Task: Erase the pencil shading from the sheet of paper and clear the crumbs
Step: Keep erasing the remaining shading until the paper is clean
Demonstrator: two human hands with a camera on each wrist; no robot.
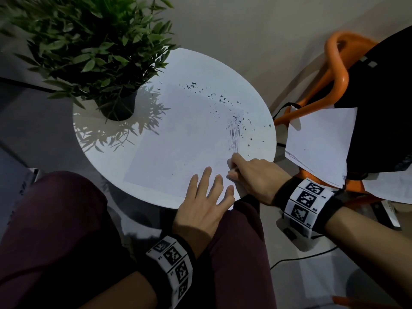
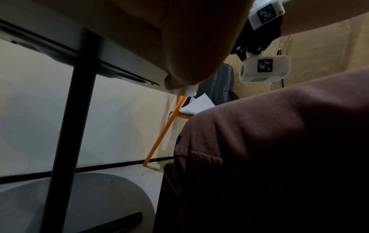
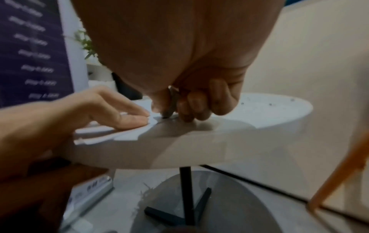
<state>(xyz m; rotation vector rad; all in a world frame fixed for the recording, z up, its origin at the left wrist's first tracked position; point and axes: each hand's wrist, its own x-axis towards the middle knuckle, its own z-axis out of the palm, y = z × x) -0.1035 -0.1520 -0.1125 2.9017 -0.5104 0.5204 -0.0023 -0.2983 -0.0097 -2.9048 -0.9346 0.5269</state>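
paper (image 1: 178,139) laid flat on table (image 1: 223,70) | left hand (image 1: 200,210) pressed on its near edge, fingers straight and spread | eraser (image 3: 169,108) pinched in curled right hand (image 1: 254,175), tip touching paper | shading (image 1: 234,134) just beyond right fingers | crumbs (image 1: 214,94) scattered far right

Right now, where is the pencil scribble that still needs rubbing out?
Find the round white table with the potted plant. A white sheet of paper lies on it. The pencil shading is the streak of dark lines just beyond the right hand, long strokes, unlike the scattered crumbs.
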